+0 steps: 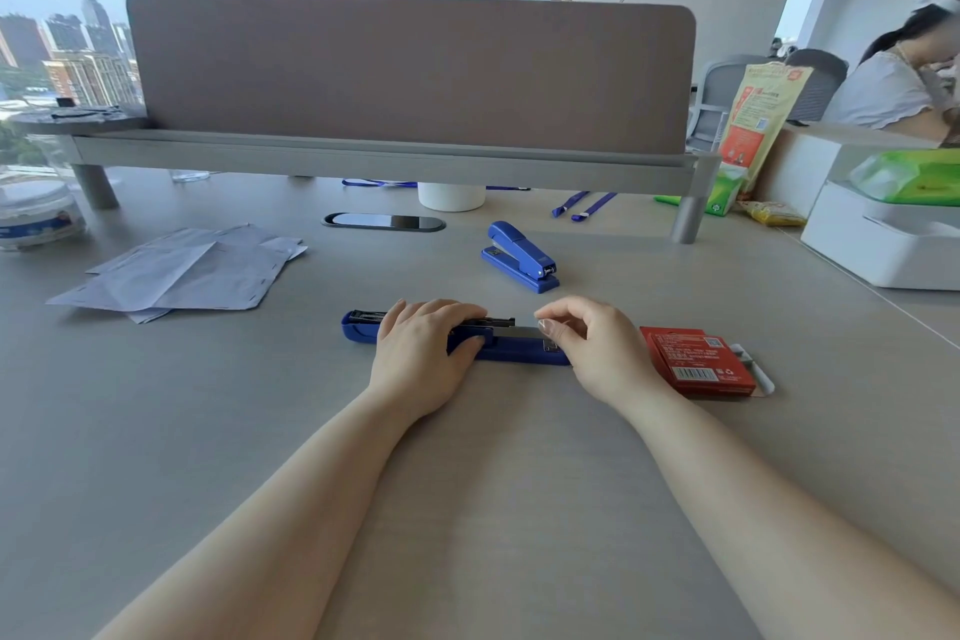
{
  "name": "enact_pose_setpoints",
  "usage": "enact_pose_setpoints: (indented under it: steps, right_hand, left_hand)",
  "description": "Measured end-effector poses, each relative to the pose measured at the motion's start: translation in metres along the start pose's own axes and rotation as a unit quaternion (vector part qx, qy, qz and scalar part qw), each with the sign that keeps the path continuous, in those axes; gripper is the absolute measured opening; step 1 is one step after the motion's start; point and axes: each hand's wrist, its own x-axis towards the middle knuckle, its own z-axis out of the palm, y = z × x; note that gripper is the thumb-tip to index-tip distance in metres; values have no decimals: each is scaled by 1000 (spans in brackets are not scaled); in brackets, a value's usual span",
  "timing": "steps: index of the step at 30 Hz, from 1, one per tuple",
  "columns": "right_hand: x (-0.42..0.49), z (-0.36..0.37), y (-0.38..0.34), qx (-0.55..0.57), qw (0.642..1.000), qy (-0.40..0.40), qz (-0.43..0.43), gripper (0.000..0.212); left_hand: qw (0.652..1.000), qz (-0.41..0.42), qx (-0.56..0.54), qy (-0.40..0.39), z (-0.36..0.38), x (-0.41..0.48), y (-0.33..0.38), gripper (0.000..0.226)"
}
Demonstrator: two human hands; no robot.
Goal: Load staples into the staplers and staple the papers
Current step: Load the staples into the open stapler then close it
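A blue stapler (511, 348) lies unfolded flat across the desk in front of me, its black staple channel facing up. My left hand (426, 353) presses down on its middle, thumb against the blue body. My right hand (587, 348) hovers over the stapler's right end with thumb and forefinger pinched together; whether staples are between them cannot be told. A red staple box (698, 361) lies just right of my right hand. A second blue stapler (519, 257) stands closed farther back. Stapled white papers (182, 273) lie in a loose pile at the left.
A grey desk divider (410, 73) on a raised shelf runs across the back. A white box (883, 244) sits at the right edge, a round tub (36, 216) at the far left. Blue lanyards (584, 205) and a white cup (451, 197) lie under the shelf. People sit beyond and to the right.
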Motion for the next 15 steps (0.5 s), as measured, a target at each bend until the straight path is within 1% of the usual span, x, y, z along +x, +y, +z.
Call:
enact_pose_setpoints:
  steps: [4,9,11,13,15]
  right_hand:
    - [-1,1,0,11,1000,16,3,5]
    - [-2,0,-2,58,998,13,19,6]
    - [-2,0,-3,71,997,24,27,6]
    - [-1,-3,-3,77,995,44,54,9]
    - [1,-6,-2,45,994,60,78,11]
  left_hand:
    - [1000,-4,0,0,-1,-2,1,26]
    - [1000,-6,6,-5,-3,-2,4,27]
    - [1000,-1,-6,13,-3,-3,6,27]
    - [999,9,-21,45,-4,-4,10,21]
    - [998,17,-11,52,-4,-5,17,17]
